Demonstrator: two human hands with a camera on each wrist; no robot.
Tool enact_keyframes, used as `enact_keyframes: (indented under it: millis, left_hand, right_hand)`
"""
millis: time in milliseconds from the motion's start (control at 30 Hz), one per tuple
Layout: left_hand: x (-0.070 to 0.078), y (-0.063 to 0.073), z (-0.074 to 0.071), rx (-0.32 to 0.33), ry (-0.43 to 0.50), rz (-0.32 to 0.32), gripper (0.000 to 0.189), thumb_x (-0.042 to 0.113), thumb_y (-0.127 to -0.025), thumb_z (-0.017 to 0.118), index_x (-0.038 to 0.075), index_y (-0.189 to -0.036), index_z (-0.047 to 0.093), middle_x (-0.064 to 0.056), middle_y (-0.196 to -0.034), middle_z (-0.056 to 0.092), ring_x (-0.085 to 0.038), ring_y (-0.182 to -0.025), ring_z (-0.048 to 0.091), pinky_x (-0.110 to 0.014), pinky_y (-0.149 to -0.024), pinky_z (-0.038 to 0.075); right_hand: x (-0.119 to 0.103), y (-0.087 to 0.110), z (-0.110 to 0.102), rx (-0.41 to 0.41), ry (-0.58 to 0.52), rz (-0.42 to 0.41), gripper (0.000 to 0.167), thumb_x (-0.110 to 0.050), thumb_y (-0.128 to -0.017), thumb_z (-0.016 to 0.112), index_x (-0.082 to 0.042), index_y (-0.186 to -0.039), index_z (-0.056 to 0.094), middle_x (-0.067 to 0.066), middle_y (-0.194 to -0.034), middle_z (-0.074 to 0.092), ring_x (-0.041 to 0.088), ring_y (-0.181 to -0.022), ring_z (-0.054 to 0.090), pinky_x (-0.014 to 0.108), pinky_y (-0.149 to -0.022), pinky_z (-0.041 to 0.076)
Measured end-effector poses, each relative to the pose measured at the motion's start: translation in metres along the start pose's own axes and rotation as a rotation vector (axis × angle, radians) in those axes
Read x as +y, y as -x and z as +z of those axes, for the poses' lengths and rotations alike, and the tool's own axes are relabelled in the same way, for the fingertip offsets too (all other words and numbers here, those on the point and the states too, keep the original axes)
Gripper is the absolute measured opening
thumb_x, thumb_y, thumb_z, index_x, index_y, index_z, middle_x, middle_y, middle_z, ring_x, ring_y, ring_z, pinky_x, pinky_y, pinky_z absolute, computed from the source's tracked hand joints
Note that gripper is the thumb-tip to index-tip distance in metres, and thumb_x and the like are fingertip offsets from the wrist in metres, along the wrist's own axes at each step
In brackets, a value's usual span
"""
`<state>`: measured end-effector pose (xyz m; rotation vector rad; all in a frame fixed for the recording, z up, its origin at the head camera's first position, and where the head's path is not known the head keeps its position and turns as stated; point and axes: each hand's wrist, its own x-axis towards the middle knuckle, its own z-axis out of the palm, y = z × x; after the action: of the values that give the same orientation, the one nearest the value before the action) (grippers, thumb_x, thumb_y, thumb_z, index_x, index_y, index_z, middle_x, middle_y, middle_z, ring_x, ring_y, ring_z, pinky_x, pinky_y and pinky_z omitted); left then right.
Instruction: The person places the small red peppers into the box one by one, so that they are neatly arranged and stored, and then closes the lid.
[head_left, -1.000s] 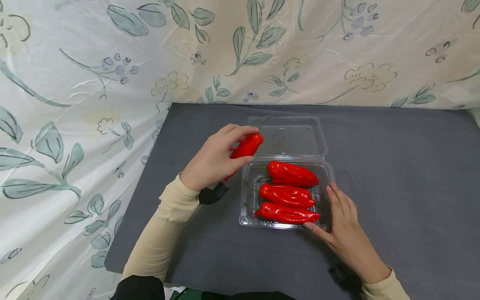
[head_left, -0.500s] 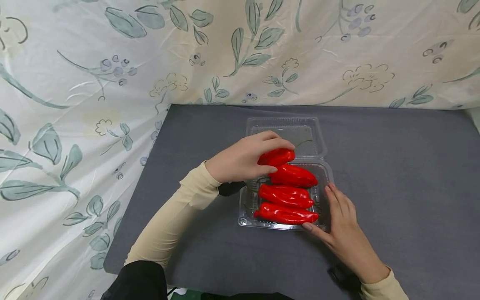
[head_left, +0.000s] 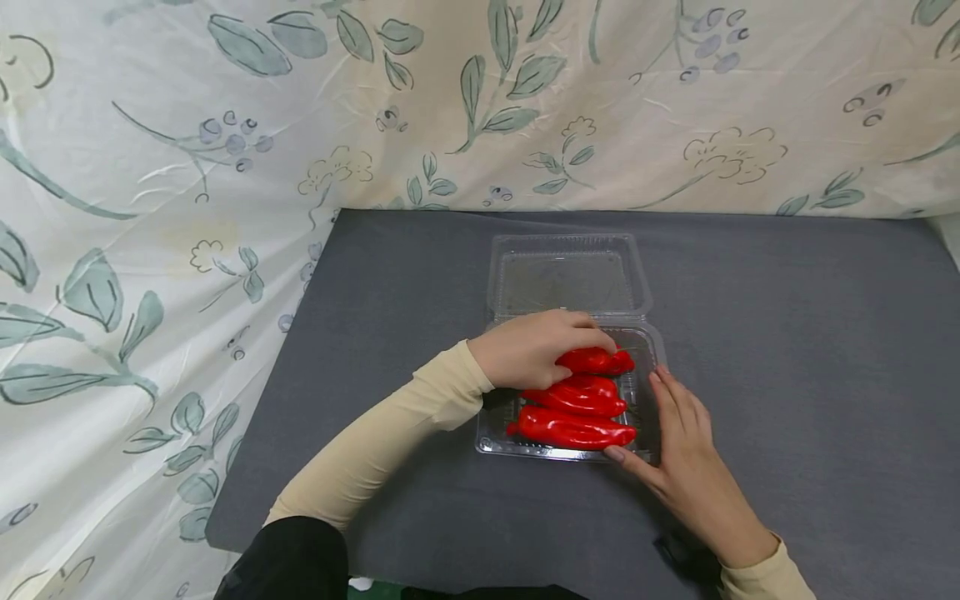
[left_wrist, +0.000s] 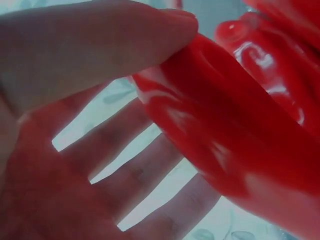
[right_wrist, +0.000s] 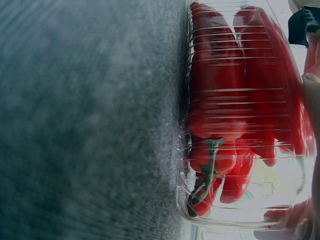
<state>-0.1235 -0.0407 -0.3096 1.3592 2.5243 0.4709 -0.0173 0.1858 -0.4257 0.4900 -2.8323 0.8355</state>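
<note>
In the head view my left hand (head_left: pixel 546 346) reaches over the clear plastic clamshell box (head_left: pixel 495 446). In the left wrist view its thumb and fingers grip a glossy red pepper (left_wrist: pixel 220 120), low over the other peppers at the box's far side. Nearest me in the box lies a red pepper (head_left: pixel 570 427), with another red pepper (head_left: pixel 588 400) just behind it. The gripping hand partly hides the far ones. My right hand (head_left: pixel 693 467) rests against the box's right end, fingers straight along the wall and thumb at the near corner.
The box's clear lid (head_left: pixel 570 279) lies folded back behind it on the grey tabletop (head_left: pixel 810 350). A floral curtain (head_left: pixel 450 100) hangs along the back and left. The box's ribbed side wall (right_wrist: pixel 240 90) shows peppers piled inside.
My left hand has carried its red pepper rightward from left of the box, then down and nearer, to the peppers inside. My right hand has stayed at the box's right end.
</note>
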Motion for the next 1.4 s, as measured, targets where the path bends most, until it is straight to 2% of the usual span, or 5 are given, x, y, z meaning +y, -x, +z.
enact_keyframes:
  millis: [267, 500, 800, 1167, 1400]
  left_hand:
    - [0.002, -0.007, 0.014, -0.060, 0.000, -0.028, 0.061, 0.008, -0.081, 0.072, 0.016, -0.138, 0.049, 0.000, -0.128, 0.059, -0.013, -0.113, 0.055, -0.022, -0.097, 0.045]
    - [0.003, -0.006, 0.023, -0.067, -0.036, -0.051, 0.050, 0.013, -0.083, 0.070, 0.017, -0.131, 0.056, 0.003, -0.128, 0.058, -0.012, -0.119, 0.049, -0.020, -0.100, 0.041]
    - [0.004, -0.006, 0.029, -0.076, -0.080, -0.077, 0.046, 0.018, -0.085, 0.069, 0.016, -0.130, 0.058, 0.001, -0.127, 0.057, -0.013, -0.116, 0.050, -0.022, -0.096, 0.045]
    - [0.001, -0.005, 0.037, 0.002, -0.096, -0.054, 0.042, 0.025, -0.089, 0.064, 0.018, -0.130, 0.058, 0.002, -0.129, 0.058, -0.012, -0.117, 0.051, -0.029, -0.100, 0.043]
    - [-0.002, 0.011, 0.033, 0.132, 0.003, -0.084, 0.039, 0.028, -0.090, 0.064, 0.017, -0.127, 0.061, 0.002, -0.122, 0.061, -0.011, -0.109, 0.055, -0.026, -0.095, 0.046]
  right_hand:
    - [0.000, 0.001, 0.000, 0.014, -0.016, 0.000, 0.110, -0.043, -0.070, 0.081, -0.002, -0.150, 0.019, 0.019, -0.153, 0.022, 0.045, -0.131, 0.023, 0.066, -0.090, 0.038]
    - [0.001, 0.003, 0.000, 0.024, -0.048, 0.008, 0.112, -0.037, -0.067, 0.084, -0.003, -0.151, 0.017, 0.019, -0.153, 0.022, 0.046, -0.131, 0.024, 0.067, -0.091, 0.036]
    - [0.002, 0.004, -0.002, 0.014, -0.032, 0.012, 0.112, -0.038, -0.067, 0.084, -0.003, -0.151, 0.017, 0.019, -0.153, 0.022, 0.045, -0.130, 0.025, 0.067, -0.090, 0.038]
    - [0.002, 0.006, -0.003, 0.005, -0.012, 0.016, 0.111, -0.038, -0.068, 0.083, -0.002, -0.151, 0.017, 0.020, -0.152, 0.022, 0.045, -0.130, 0.024, 0.066, -0.089, 0.040]
    - [0.003, 0.002, 0.000, -0.005, -0.009, 0.007, 0.111, -0.040, -0.070, 0.082, -0.003, -0.151, 0.017, 0.020, -0.151, 0.023, 0.044, -0.131, 0.024, 0.065, -0.090, 0.041]
